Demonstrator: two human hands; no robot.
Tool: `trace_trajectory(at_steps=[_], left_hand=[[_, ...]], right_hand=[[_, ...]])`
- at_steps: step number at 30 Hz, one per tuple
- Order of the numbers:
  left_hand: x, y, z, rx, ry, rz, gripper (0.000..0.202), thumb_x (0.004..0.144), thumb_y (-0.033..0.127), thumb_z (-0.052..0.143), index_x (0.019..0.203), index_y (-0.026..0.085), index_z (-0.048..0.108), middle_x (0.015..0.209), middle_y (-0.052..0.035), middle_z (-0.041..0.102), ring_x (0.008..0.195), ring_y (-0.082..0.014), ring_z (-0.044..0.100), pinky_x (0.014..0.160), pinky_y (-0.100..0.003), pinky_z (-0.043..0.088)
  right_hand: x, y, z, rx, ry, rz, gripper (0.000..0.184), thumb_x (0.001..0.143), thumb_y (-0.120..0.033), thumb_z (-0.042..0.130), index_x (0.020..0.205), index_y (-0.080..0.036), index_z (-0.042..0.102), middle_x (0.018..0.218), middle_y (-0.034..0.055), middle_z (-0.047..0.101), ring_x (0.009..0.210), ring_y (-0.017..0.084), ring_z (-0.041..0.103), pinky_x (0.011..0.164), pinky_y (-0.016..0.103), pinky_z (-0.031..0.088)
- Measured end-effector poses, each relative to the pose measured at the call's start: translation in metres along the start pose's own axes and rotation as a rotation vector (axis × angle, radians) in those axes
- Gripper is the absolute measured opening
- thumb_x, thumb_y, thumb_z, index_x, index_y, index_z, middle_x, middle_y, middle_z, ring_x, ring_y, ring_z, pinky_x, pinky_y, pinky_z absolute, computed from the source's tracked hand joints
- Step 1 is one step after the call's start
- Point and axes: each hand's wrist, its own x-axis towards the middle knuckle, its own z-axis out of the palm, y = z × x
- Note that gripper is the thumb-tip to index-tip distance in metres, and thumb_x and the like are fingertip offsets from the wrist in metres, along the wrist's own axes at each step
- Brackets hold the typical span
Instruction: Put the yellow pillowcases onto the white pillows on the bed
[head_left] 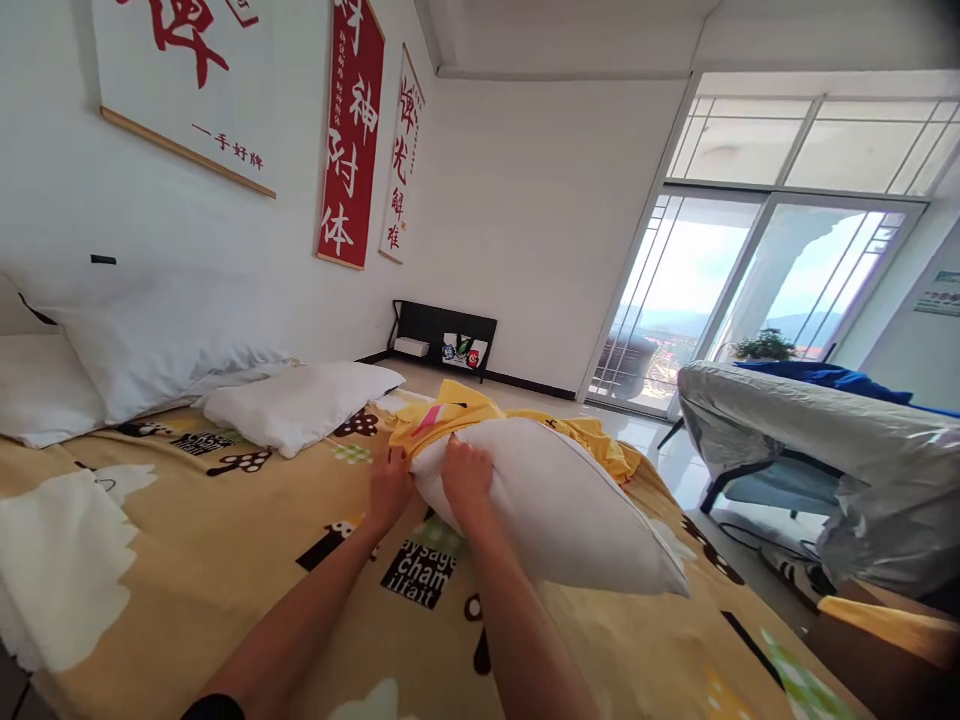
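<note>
Flat pillow (307,402) lies near yellow cloth (465,400).

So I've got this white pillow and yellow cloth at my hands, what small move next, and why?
I'd probably ease the yellow cloth over the pillow with your left hand: that hand is at the cloth's edge, your right hand looks closed on the pillow's end, and most of the pillow is uncovered.
</note>
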Motion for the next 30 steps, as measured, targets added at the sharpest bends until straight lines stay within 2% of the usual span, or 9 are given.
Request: trace_trajectory(at_steps=[5, 8, 10, 14, 19, 22, 24, 27, 30], left_hand=[[0.021, 0.047, -0.024, -0.235, 0.009, 0.123, 0.018, 0.070, 0.003, 0.048, 0.074, 0.019, 0.055, 0.073, -0.0036, 0.059, 0.074, -0.0179, 0.057, 0.066, -0.027, 0.041], [0.036, 0.064, -0.036, -0.340, 0.073, 0.125, 0.023, 0.069, 0.001, 0.045, 0.081, 0.018, 0.055, 0.075, -0.0033, 0.059, 0.067, -0.0155, 0.056, 0.060, -0.025, 0.041], [0.042, 0.066, -0.044, -0.397, 0.116, 0.150, 0.027, 0.069, -0.001, 0.042, 0.083, 0.018, 0.056, 0.076, -0.0032, 0.060, 0.069, -0.0150, 0.057, 0.062, -0.024, 0.043], [0.037, 0.057, -0.051, -0.471, 0.187, 0.223, 0.028, 0.075, 0.001, 0.038, 0.086, 0.019, 0.056, 0.079, -0.0036, 0.062, 0.077, -0.0148, 0.060, 0.071, -0.024, 0.048], [-0.009, 0.044, -0.041, -0.465, 0.163, 0.332, 0.025, 0.084, 0.006, 0.039, 0.093, 0.019, 0.057, 0.081, -0.0056, 0.061, 0.078, -0.0169, 0.060, 0.071, -0.027, 0.050], [-0.041, 0.035, -0.037, -0.329, 0.163, 0.282, 0.019, 0.084, 0.009, 0.043, 0.094, 0.017, 0.056, 0.082, -0.0080, 0.059, 0.080, -0.0207, 0.057, 0.068, -0.030, 0.049], [-0.054, 0.027, -0.039, -0.245, 0.189, 0.230, 0.016, 0.083, 0.009, 0.043, 0.091, 0.016, 0.055, 0.081, -0.0089, 0.057, 0.079, -0.0222, 0.055, 0.067, -0.032, 0.049], [-0.062, 0.018, -0.046, -0.225, 0.214, 0.229, 0.018, 0.076, 0.005, 0.043, 0.085, 0.017, 0.052, 0.080, -0.0092, 0.055, 0.078, -0.0230, 0.052, 0.068, -0.034, 0.047], [-0.060, 0.022, -0.051, -0.329, 0.284, 0.210, 0.024, 0.072, 0.003, 0.043, 0.088, 0.018, 0.050, 0.084, -0.0082, 0.054, 0.081, -0.0221, 0.050, 0.073, -0.036, 0.047]], right_hand=[[-0.014, 0.022, -0.041, -0.084, 0.066, 0.066, 0.029, 0.092, -0.010, 0.038, 0.109, -0.014, 0.061, 0.088, 0.0128, 0.070, 0.084, 0.022, 0.068, 0.069, 0.029, 0.045], [-0.021, 0.019, -0.063, -0.118, 0.072, 0.083, 0.029, 0.091, -0.007, 0.037, 0.100, -0.014, 0.063, 0.086, 0.0127, 0.070, 0.083, 0.021, 0.068, 0.067, 0.027, 0.044], [-0.025, 0.009, -0.067, -0.120, 0.069, 0.085, 0.029, 0.092, -0.007, 0.036, 0.095, -0.013, 0.064, 0.086, 0.0135, 0.070, 0.082, 0.021, 0.068, 0.066, 0.027, 0.044], [-0.026, -0.010, -0.046, -0.098, 0.096, 0.022, 0.029, 0.092, -0.007, 0.038, 0.093, -0.012, 0.066, 0.085, 0.0148, 0.069, 0.080, 0.021, 0.067, 0.068, 0.028, 0.043], [-0.038, -0.012, -0.003, -0.097, 0.082, -0.062, 0.026, 0.089, -0.007, 0.043, 0.089, -0.011, 0.068, 0.087, 0.0159, 0.067, 0.085, 0.024, 0.062, 0.074, 0.035, 0.043], [-0.077, -0.008, 0.016, -0.072, 0.156, -0.117, 0.025, 0.088, -0.009, 0.043, 0.093, -0.014, 0.068, 0.087, 0.0128, 0.065, 0.083, 0.024, 0.059, 0.075, 0.036, 0.043], [-0.116, -0.005, 0.027, -0.049, 0.288, -0.204, 0.030, 0.089, -0.013, 0.043, 0.108, -0.014, 0.065, 0.090, 0.0117, 0.065, 0.082, 0.023, 0.059, 0.077, 0.036, 0.043], [-0.174, 0.007, 0.042, -0.075, 0.494, -0.400, 0.046, 0.090, -0.018, 0.041, 0.134, -0.015, 0.052, 0.114, 0.0130, 0.064, 0.103, 0.024, 0.058, 0.091, 0.037, 0.038], [-0.199, 0.026, 0.054, -0.194, 0.590, -0.413, 0.051, 0.091, -0.020, 0.040, 0.142, -0.022, 0.044, 0.134, 0.0072, 0.056, 0.119, 0.020, 0.052, 0.094, 0.034, 0.033]])
